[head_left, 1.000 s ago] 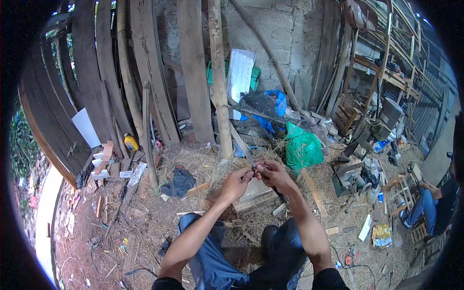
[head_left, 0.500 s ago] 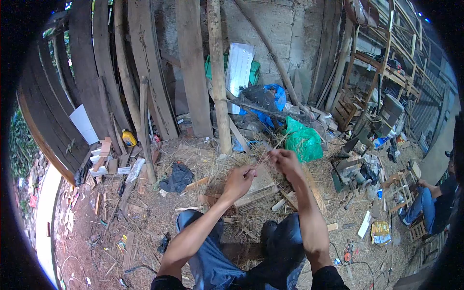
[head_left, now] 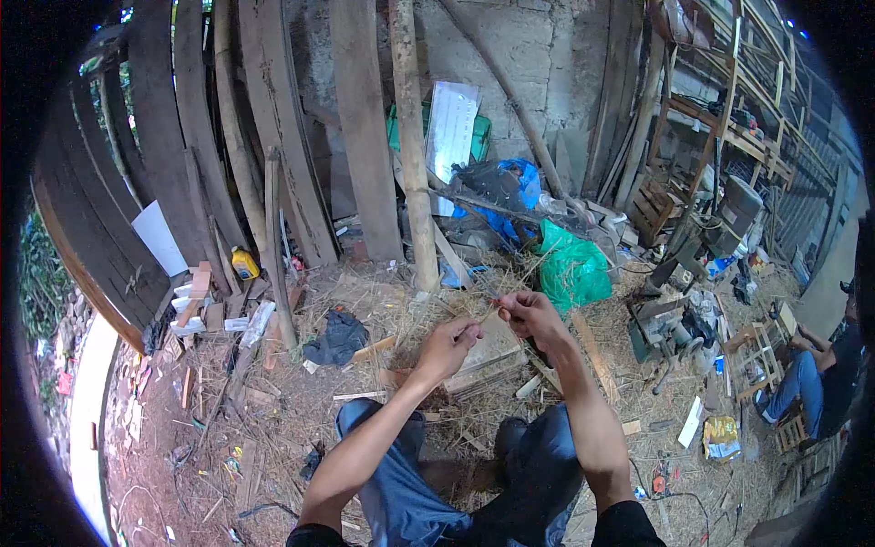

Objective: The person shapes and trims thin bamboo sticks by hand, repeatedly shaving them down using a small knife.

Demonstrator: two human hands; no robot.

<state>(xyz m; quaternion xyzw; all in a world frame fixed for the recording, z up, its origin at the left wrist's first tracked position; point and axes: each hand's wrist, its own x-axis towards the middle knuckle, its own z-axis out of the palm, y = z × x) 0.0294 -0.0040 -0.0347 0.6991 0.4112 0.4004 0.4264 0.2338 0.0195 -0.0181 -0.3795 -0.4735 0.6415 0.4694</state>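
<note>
My left hand (head_left: 447,349) is raised above the wooden boards (head_left: 488,365) between my knees, its fingertips pinched together. Whatever it grips, if anything, is too small to make out. Slightly higher and to the right, my right hand (head_left: 536,321) is closed with thumb and forefinger pressed together. A small thin thing with a reddish dark end (head_left: 496,302) sticks out from its fingertips, of a kind I cannot tell. A narrow gap lies between the two hands. My bent legs in blue jeans (head_left: 406,474) are below them.
A wooden post (head_left: 415,146) stands ahead. Beyond my right hand lies a green plastic bag (head_left: 574,264); a black bag (head_left: 335,335) is to the left. A yellow bottle (head_left: 243,263) stands near the planks. Another person (head_left: 811,374) sits at far right. Straw and scraps cover the ground.
My right hand has moved slightly down and left, and has turned a little. My left hand stays nearly in place, its fingers a bit more extended.
</note>
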